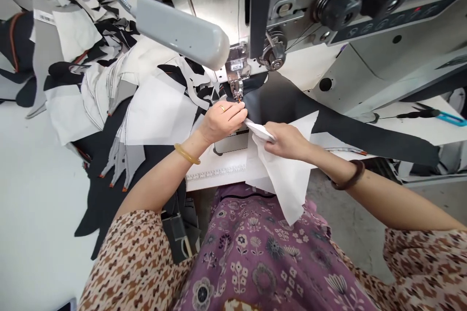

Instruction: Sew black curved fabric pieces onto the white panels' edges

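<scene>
My left hand (pixel 223 119) is closed in a pinch on the edge of a black fabric piece (pixel 288 102), just below the presser foot (pixel 237 88) of the sewing machine (pixel 328 19). My right hand (pixel 288 140) is closed on a white fabric piece (pixel 288 180), which hangs down over the table's front edge towards my lap. The fingertips of both hands almost meet where the white and black pieces join. A yellow bangle sits on my left wrist, a dark one on my right.
A pile of cut white, grey and black fabric pieces (pixel 102 87) covers the table to the left. A grey lamp head (pixel 182 31) hangs over it. A blue-handled tool (pixel 438 115) lies at the right. The white table edge (pixel 219 175) bears a ruler scale.
</scene>
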The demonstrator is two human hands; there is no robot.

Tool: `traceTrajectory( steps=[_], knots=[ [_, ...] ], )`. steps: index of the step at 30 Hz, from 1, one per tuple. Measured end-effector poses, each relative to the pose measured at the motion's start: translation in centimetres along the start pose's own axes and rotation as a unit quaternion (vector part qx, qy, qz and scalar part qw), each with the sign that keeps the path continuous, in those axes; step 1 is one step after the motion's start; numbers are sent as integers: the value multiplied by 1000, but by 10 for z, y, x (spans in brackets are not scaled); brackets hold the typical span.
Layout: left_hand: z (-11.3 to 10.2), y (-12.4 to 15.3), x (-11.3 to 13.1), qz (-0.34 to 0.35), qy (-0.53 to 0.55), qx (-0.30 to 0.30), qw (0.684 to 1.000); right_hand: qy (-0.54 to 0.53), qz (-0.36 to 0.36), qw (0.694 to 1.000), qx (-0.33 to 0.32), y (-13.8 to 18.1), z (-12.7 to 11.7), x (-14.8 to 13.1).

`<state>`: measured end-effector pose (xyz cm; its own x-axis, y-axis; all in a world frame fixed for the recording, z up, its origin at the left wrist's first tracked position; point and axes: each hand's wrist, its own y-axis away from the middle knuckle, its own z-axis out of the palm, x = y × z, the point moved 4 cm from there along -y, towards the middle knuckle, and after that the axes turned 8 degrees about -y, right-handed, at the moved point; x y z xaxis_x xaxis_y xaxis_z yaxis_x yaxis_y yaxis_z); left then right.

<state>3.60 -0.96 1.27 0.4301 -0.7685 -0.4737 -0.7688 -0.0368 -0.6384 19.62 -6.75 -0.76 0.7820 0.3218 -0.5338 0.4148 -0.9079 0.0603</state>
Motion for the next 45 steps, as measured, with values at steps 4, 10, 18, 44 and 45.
traceTrajectory(
  steps=[4,10,18,44,45],
  knots=[
    [6,-4,-3,-52,37,-40,997,-51,45,997,46,4,-11,-5],
    [1,-6,-7,-33,38,-41,998,130,65,989,24,3,-43,-31],
    [7,3,-12,-76,54,-13,996,230,-125,964,40,-10,-51,-60],
    [23,15,-4,-123,19,-6,992,246,-30,968,-31,-37,-62,-41],
    [23,13,-6,-119,17,-21,992,233,-37,971,-21,-39,-66,-39]
  ],
)
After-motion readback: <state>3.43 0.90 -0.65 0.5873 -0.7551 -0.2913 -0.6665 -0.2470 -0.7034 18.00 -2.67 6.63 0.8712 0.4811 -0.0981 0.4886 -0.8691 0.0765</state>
